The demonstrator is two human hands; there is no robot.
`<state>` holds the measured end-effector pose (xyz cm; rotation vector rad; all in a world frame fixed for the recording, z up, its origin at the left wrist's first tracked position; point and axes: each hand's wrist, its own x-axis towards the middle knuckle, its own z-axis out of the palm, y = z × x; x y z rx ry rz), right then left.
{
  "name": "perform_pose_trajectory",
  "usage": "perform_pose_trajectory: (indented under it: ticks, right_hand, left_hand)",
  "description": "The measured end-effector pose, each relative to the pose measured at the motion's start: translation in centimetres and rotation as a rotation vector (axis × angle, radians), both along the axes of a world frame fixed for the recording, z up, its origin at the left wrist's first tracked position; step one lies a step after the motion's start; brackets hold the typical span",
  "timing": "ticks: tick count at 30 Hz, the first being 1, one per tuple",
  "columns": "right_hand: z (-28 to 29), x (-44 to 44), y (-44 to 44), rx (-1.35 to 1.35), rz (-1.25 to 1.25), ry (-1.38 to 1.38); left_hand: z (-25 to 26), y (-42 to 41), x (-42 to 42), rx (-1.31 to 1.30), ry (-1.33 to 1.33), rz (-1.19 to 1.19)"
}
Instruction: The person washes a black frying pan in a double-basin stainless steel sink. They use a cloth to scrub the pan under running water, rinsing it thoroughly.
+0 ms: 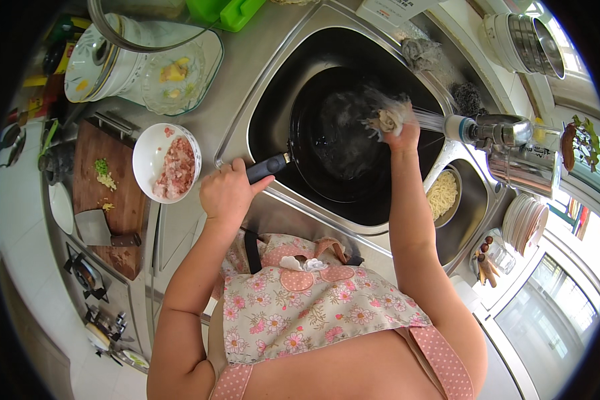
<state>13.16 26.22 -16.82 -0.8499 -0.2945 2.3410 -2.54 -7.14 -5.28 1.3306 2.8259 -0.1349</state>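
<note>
My left hand [230, 192] grips the dark handle [267, 168] of a black frying pan [305, 165], which sits in the larger basin of the steel sink [275, 117]. In my right hand [404, 132] is a wet, crumpled cloth [387, 121], held above the pan's right side. Water sprays onto the cloth and hand from the faucet [460, 129] at the right. Some water covers the pan's bottom. The exact grip of my right fingers is partly hidden by the spray.
Left of the sink, a white bowl [142, 155] holds minced meat. A cleaver [95, 227] lies on the wooden cutting board [92, 150] beside chopped food. Noodles [442, 195] fill a bowl in the smaller basin. Steel wool [466, 98] rests behind the sink; stacked plates [525, 222] stand right.
</note>
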Motion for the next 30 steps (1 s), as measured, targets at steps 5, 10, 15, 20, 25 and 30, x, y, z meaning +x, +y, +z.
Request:
perform_pose_trajectory:
  ticks: [5, 10, 15, 20, 25, 30]
  right_hand:
    - [-1.7, 0.5, 0.8, -0.021, -0.004, -0.305]
    - [-1.6, 2.2, 0.3, 1.301, 0.972, -1.396]
    - [-7.0, 9.2, -1.6, 2.028, 1.073, -1.469]
    - [-2.4, 9.4, -11.0, 1.387, 1.553, -1.672]
    - [6.5, 4.3, -15.8, 1.019, 1.497, -1.139]
    - [-2.2, 9.4, -12.9, 1.454, 1.790, -1.214]
  left_hand:
    - [-0.1, 0.0, 0.0, 0.008, 0.004, -0.007]
    - [-0.2, 0.0, 0.0, 0.004, 0.025, -0.020]
    - [-0.3, -0.1, -0.1, 0.008, 0.055, -0.025]
    - [-0.3, 0.1, 0.1, 0.006, 0.047, -0.045]
    - [-0.3, -0.5, 0.3, 0.007, 0.073, -0.033]
    - [-0.2, -0.3, 0.1, 0.001, 0.048, -0.052]
